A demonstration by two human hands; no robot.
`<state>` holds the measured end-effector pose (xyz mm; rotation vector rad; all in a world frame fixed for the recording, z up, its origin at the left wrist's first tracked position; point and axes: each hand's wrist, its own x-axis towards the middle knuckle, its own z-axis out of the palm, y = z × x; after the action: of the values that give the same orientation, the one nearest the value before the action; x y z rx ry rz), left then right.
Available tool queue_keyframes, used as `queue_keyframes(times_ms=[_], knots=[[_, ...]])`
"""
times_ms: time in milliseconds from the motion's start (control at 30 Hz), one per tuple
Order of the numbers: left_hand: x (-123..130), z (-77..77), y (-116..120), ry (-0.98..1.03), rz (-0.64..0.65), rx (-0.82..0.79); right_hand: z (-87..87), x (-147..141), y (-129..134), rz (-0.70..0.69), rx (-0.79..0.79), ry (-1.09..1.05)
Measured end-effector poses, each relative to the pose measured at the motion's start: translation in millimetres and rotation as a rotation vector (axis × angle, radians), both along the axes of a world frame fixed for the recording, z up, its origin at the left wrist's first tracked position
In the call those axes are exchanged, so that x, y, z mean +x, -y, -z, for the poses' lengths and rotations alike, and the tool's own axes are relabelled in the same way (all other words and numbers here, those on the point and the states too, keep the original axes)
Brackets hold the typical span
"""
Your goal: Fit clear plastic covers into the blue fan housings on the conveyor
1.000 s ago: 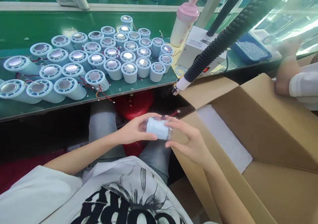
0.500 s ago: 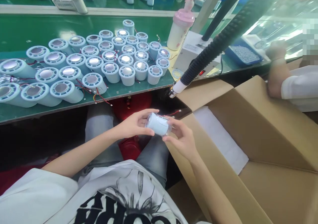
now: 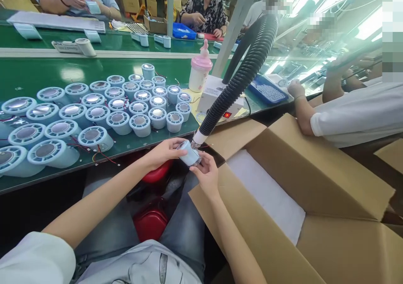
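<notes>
A light blue cylinder (image 3: 189, 153) in clear plastic film is held between my two hands over my lap, beyond the bench edge. My left hand (image 3: 168, 153) grips its left end, and my right hand (image 3: 206, 170) has its fingers round the right end. The nozzle (image 3: 199, 138) of a black ribbed hose (image 3: 233, 80) is right at the cylinder's upper right side. Many light blue round parts (image 3: 140, 125) with silvery centres and thin red wires stand in rows on the green bench (image 3: 126, 147).
An open cardboard box (image 3: 333, 162) with a white sheet inside is at the right. On the bench are a white and pink bottle (image 3: 199, 72), a white device (image 3: 217, 95) and a blue tray (image 3: 267, 90). Other people sit across the bench and at the right.
The view has tilted up, showing more people. The wrapped cylinder, held in both hands, has come up against the hose nozzle. The device's red switch now glows.
</notes>
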<state>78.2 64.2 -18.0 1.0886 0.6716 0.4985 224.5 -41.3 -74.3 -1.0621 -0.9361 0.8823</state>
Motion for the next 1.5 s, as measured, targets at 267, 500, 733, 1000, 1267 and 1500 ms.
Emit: queue_keyframes(times_ms=[267, 500, 733, 1000, 1267, 1500], knots=[[-24, 2.2, 14, 0.041, -0.013, 0.009, -15.2, 5, 4, -0.137, 0.028, 0.093], [-63, -15.8, 67, 0.024, 0.181, 0.122, -52.9, 6, 52, -0.306, 0.073, 0.498], [-75, -41.4, 99, -0.022, 0.229, 0.235, -94.8, -1, 83, -0.394, -0.072, 0.461], [-80, -52.5, 104, -0.069, 0.242, 0.375, -108.7, -8, 87, -0.473, -0.293, 0.177], [-85, -50.4, 106, -0.048, 0.24, 0.441, -112.3, -14, 84, -0.535, -0.466, -0.061], [-86, -49.2, 107, -0.05, 0.248, 0.467, -109.5, -17, 81, -0.544, -0.583, -0.13]])
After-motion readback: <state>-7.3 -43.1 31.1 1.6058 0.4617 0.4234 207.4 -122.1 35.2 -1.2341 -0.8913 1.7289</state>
